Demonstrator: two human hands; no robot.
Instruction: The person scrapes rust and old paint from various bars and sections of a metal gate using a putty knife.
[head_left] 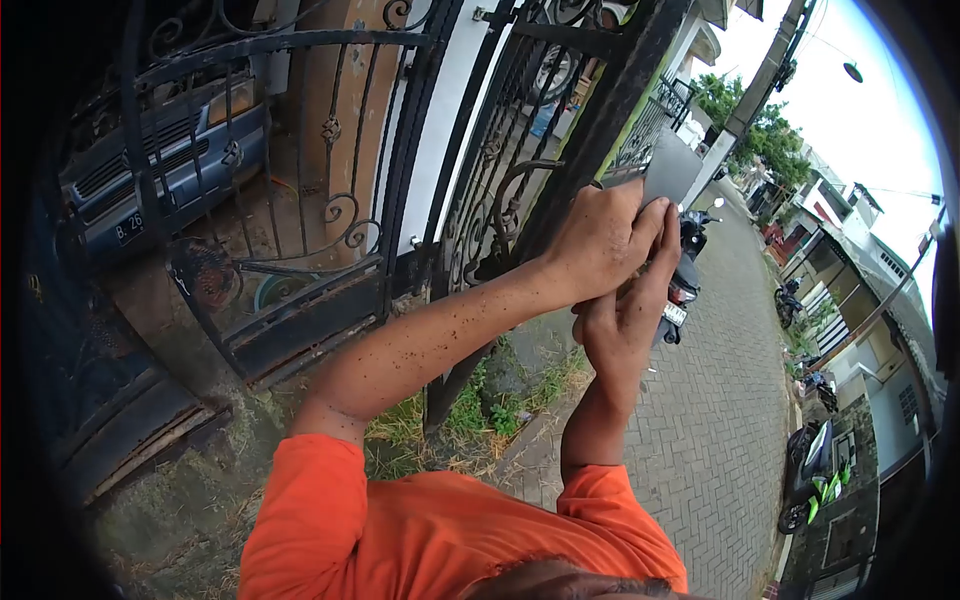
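A flat grey sheet-like piece sticks up from between my two hands, beside the dark metal gate post. My left hand is closed around its lower left part, knuckles toward the post. Just below and to the right, my right hand has its fingers pressed together, with the fingertips at the lower edge of the piece. The hands touch each other. Dark specks dot my left forearm. Whatever lies inside the palms is hidden.
An ornate iron gate stands at the left, with a blue vehicle behind it. Grass grows by the gate base. A motorcycle is parked beyond my hands on the paved street. Other motorcycles and houses line the far right.
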